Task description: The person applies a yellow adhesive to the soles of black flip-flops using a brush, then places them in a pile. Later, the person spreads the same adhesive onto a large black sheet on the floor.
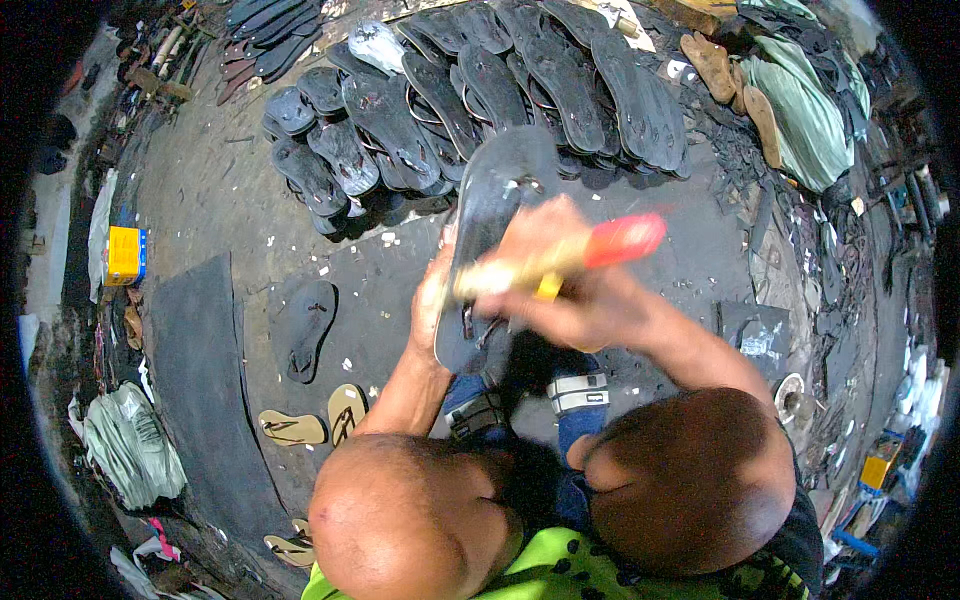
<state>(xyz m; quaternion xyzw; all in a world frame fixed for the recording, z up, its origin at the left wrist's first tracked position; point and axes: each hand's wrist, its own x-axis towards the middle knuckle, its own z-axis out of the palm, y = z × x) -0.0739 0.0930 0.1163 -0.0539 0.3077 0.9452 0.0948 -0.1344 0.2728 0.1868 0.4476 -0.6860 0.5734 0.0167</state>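
Observation:
My left hand (432, 290) grips a black flip-flop (505, 165) from its left side, fingers partly hidden behind it. The flip-flop is raised, its toe end pointing away from me. Across its face, my right hand (590, 300) is closed round a pale stick-like tool with a red end (625, 240). Motion smears this tool, so its exact kind cannot be made out. Its pale end lies over the middle of the flip-flop, near the strap. Something small and yellow shows at my right fingers. Both hands are above the floor, in front of my bent knees.
Rows of black flip-flops (570, 75) lie beyond my hands. One black flip-flop (308, 330) and tan flip-flops (293, 427) are at left, beside a black sheet (205, 360). A yellow box (125, 255) stands farther left. Dark scraps (735, 195) and a pale green sack (805, 120) fill the right.

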